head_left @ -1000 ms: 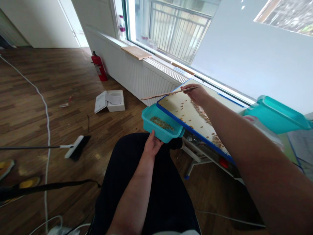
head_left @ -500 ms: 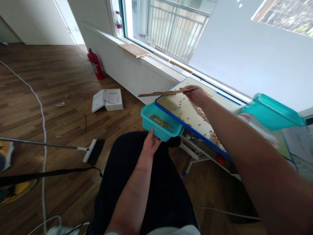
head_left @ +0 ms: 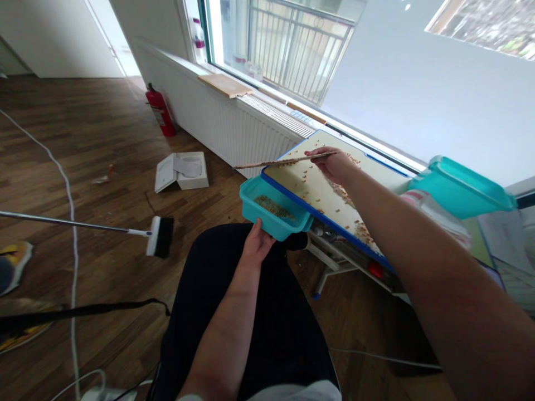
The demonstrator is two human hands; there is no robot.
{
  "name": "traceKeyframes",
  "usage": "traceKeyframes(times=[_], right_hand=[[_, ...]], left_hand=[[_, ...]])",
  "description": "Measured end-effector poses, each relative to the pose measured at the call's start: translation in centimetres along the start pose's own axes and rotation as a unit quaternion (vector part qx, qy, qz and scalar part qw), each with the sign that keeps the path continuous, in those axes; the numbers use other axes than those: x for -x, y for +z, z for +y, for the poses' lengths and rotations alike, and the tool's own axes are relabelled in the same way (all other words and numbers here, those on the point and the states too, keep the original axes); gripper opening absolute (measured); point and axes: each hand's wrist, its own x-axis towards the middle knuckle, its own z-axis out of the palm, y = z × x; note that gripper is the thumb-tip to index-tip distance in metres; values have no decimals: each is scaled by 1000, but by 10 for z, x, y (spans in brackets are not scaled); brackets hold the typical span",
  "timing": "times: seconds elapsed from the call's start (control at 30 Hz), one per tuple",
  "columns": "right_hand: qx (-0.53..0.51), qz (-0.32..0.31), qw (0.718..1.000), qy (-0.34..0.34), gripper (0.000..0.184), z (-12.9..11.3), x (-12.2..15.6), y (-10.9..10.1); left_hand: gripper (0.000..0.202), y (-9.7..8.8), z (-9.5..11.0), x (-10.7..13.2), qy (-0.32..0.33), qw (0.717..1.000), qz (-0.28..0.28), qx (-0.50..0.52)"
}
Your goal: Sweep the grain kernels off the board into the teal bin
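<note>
My left hand (head_left: 258, 245) grips the near side of a turquoise plastic tub (head_left: 271, 224), thumb over its rim. Small yellowish-brown bits (head_left: 273, 207) lie on the tub's floor. The tub is held against the blue edge of a pale tabletop (head_left: 320, 186), partly under it. Above that tabletop, my right hand (head_left: 332, 164) is closed on one end of a thin flat wooden board (head_left: 276, 162), seen nearly edge-on and pointing left. Brown crumbs and small pieces (head_left: 343, 192) are scattered on the tabletop, some hidden behind my right arm.
A second turquoise tub (head_left: 463, 186) and a plastic bag (head_left: 438, 214) stand at the table's right. On the floor are a broom (head_left: 160, 236), an open white box (head_left: 192, 171), a cable (head_left: 71, 223) and a fire extinguisher (head_left: 161, 111). Another person's shoe (head_left: 19, 264) shows at far left.
The broom at left has swung slightly and its head has turned and shifted. A shoe beside it shows more. Both my hands keep their holds, nearly still; the view has shifted a little.
</note>
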Motion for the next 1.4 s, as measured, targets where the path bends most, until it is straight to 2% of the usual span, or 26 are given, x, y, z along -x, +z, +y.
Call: traceKeyframes(times=[0.27,0.67,0.83,1.03,1.4], right_hand=[[-1,3,1000,23,16,-11,13,5],[14,-24,999,17,15,-10,21,-1],[21,-28,999,22,18,-9,25,-4],[4,-33,999,15,9,-8,32,-8],[6,-41,999,22,15,-21,57,-6]], left_hand=[[57,-3,0,-3,-9,1000,4,-9],[54,0,-1,1,-7,1000,11,-7],[57,-2,-5,3,-22,1000,3,-14],[61,-1,-11,6,-28,999,5,-17],[59,-4,-19,11,-21,1000,-5,0]])
